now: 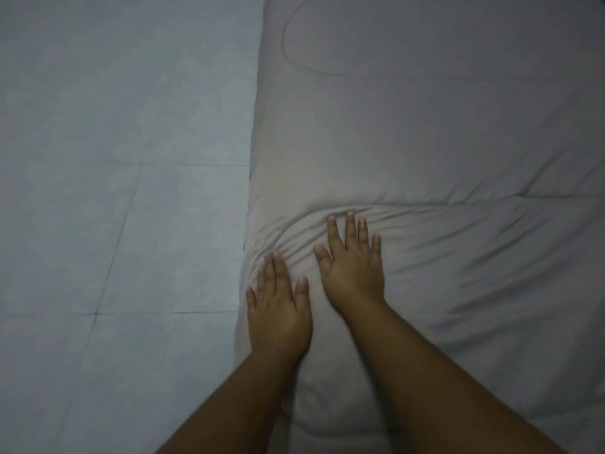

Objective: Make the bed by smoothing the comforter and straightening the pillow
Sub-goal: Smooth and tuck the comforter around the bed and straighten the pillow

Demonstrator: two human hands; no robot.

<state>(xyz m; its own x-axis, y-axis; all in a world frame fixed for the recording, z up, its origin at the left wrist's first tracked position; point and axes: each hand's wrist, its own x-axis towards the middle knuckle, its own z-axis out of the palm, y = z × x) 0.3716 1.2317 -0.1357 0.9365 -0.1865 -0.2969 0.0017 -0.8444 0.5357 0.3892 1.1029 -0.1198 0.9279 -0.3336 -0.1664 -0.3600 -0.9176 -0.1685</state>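
Observation:
A pale grey comforter (425, 132) covers the bed and fills the right two thirds of the view. Its left edge runs top to bottom near the middle. A stitched seam crosses it, and wrinkles bunch just beyond my fingertips. My left hand (278, 309) lies flat, palm down, close to the comforter's left edge. A little further in and further forward, my right hand (353, 267) presses flat on the fabric with its fingers spread. Neither hand grips anything. No pillow is in view.
A light tiled floor (114, 191) with thin grout lines lies to the left of the bed. The light is dim.

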